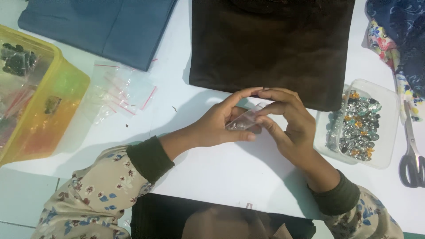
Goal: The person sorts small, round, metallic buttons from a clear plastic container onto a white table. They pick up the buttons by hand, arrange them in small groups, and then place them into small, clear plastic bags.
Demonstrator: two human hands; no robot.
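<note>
We pinch a small clear bag [242, 120] between our left hand [221, 121] and right hand [287, 119], both grips closed on it above the counter [230, 172].

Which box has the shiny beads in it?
The clear box right of the right hand holds shiny beads. The yellow box on the left holds dark pieces instead.

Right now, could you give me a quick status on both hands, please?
Left hand and right hand pinch one small clear bag, beads inside. Bead tray beside right hand. Nothing between.
</note>
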